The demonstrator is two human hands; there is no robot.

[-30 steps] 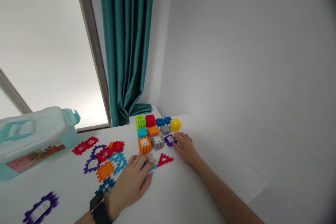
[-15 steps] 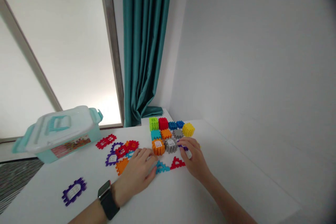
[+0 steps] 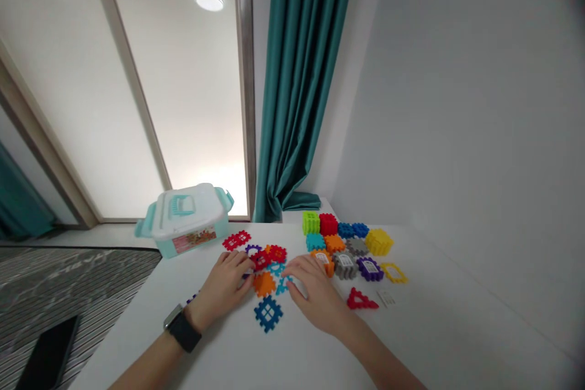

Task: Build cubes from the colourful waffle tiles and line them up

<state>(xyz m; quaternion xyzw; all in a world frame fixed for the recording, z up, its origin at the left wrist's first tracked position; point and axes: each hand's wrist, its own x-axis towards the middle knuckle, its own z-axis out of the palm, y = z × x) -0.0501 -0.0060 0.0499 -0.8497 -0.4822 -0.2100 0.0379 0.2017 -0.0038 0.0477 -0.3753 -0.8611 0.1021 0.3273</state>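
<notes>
My left hand (image 3: 226, 283) is over the left side of a loose group of toothed plastic building pieces. Its thumb and fingers are apart, around a mostly covered purple piece (image 3: 245, 276). My right hand (image 3: 315, 292) has thumb and fingertips on a light blue triangular piece (image 3: 283, 285), beside an orange square piece (image 3: 264, 284). Red window pieces (image 3: 261, 260) and another light blue piece (image 3: 275, 268) lie just beyond. A dark blue window square (image 3: 268, 314) lies flat in front, between my hands. A red triangle (image 3: 361, 299) is right of my right hand.
Colour-sorted stacks, among them yellow (image 3: 379, 242), grey (image 3: 345, 265) and purple (image 3: 370, 269), stand at the back right. A yellow frame piece (image 3: 393, 273) lies beside them. A lidded storage box (image 3: 194, 213) sits back left. A wall (image 3: 479, 164) borders the table's right side.
The view has swung left. My right hand has moved left from the stacks, and the light blue triangle now lies beside the orange piece. My left hand has shifted left, uncovering the dark blue square.
</notes>
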